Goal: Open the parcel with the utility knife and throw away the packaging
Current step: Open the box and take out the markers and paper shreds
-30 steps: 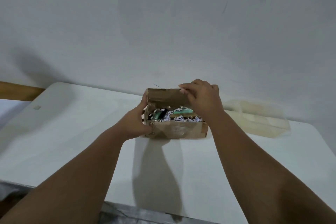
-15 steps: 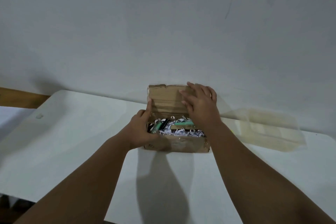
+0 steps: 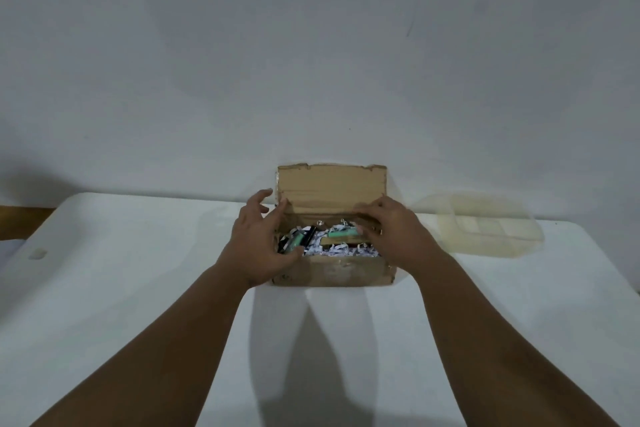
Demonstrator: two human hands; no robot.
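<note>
Two bare hands work at an open cardboard parcel [image 3: 332, 270] that sits on a white table [image 3: 138, 288], close to the table's far edge by the wall [image 3: 311, 45]. The parcel's lid flap [image 3: 330, 189] stands upright at its back. Inside lie white shredded paper [image 3: 341, 251], a mint-green item [image 3: 343, 235] and a dark and green item [image 3: 298, 243] toward the parcel's left end. The left hand [image 3: 259, 246] covers the parcel's left end with fingers spread, thumb hooked over the front rim, gripping nothing closed. The right hand [image 3: 391, 236] rests over the parcel's right end, fingers loosely curled and reaching in toward the mint-green item; whether they pinch it is unclear. A translucent plastic container [image 3: 485, 229] lies on the table to the right of the parcel, apart from it.
</note>
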